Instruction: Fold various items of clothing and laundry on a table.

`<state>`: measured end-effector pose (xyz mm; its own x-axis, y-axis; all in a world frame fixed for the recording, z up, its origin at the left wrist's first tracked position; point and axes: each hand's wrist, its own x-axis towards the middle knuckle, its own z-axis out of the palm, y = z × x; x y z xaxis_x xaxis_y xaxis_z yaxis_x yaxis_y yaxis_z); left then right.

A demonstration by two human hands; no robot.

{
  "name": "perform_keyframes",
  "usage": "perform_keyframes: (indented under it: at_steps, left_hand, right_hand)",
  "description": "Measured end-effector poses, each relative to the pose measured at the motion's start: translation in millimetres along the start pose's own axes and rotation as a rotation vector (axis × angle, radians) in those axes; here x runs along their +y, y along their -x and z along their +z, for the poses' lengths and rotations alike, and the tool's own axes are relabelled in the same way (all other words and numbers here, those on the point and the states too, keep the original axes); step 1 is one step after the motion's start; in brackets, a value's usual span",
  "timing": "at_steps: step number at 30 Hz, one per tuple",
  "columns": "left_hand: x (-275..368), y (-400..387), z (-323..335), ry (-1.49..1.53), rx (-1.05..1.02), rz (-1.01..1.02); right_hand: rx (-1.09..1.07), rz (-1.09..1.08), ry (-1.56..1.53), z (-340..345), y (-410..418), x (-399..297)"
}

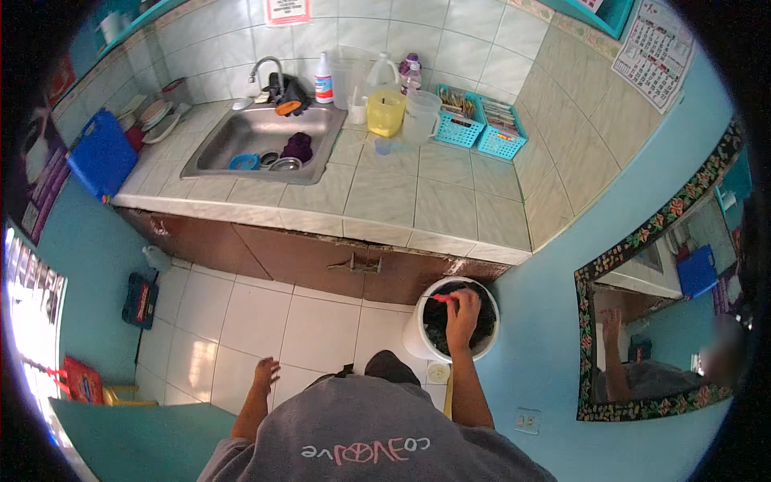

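My right hand (pixel 462 316) is over the mouth of a white plastic bucket (pixel 415 337), holding a small red object (pixel 444 298). Something thin seems to stick out from its left end, but the detail is too small to name it. Dark material, perhaps a black bag liner (pixel 435 325), fills the inside of the bucket, partly hidden by the hand. My left hand (pixel 265 375) hangs over the tiled floor at my side, fingers apart, with nothing in it.
Behind the bucket are brown cabinet doors (pixel 313 256) under a tiled counter (pixel 385 193). A steel sink (pixel 211 147), a yellow pitcher (pixel 385 114) and turquoise baskets (pixel 458 129) are up there. A framed mirror (pixel 584 337) hangs on the right wall. A tool case (pixel 141 301) stands at left.
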<state>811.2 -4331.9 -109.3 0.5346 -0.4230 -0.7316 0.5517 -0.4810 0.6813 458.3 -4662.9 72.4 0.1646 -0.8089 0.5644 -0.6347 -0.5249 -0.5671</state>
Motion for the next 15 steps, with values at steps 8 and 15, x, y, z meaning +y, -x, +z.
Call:
perform_keyframes:
  at_steps: [8, 15]
  left_hand:
    - [71.9, -82.8, 85.2, 0.164, 0.043, -0.038]
    - [63.5, -94.9, 121.3, -0.174, -0.005, -0.271]
  right_hand:
    - [0.139, -0.109, -0.012, 57.1, -192.5, 38.4]
    - [0.39, -0.234, -0.061, 100.6, -433.2, 84.6]
